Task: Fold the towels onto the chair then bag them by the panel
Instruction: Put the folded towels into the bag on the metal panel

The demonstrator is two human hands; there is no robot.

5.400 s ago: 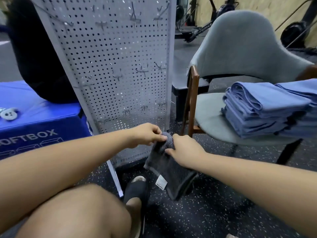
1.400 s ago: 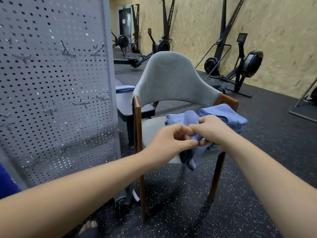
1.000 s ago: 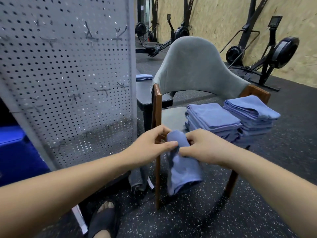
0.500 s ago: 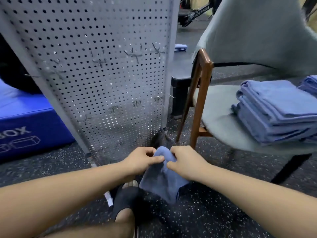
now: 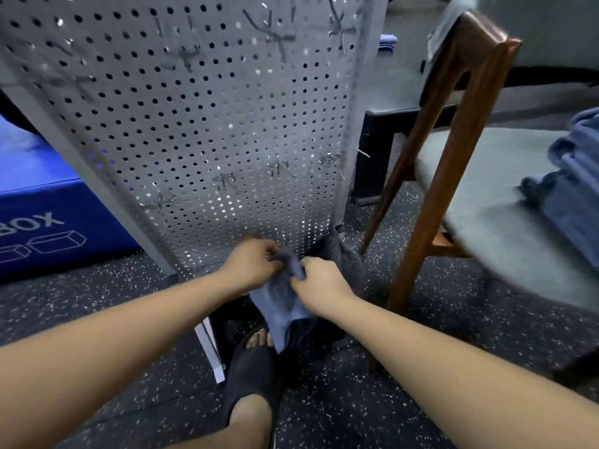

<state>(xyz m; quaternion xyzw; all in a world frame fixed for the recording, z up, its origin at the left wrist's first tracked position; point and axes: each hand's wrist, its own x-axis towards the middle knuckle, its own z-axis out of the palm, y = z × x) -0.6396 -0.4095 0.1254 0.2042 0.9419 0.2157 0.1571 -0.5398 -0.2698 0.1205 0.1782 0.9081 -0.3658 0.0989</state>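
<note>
Both hands, left (image 5: 252, 264) and right (image 5: 319, 280), pinched on a blue towel (image 5: 282, 303), are hemmed in low at the foot of the perforated panel (image 5: 207, 124), by which all passage ahead is blocked. On the right, the gap is narrowed by the chair's wooden front leg (image 5: 444, 189) and a dark grey bag (image 5: 345, 257) slumped between panel and chair. The way down is partly taken by a sandalled foot (image 5: 249, 367) and the panel's metal foot (image 5: 212, 351). Open speckled floor (image 5: 340, 416) is seen nearer the camera; the far left is bounded by a blue box (image 5: 39, 196).
</note>
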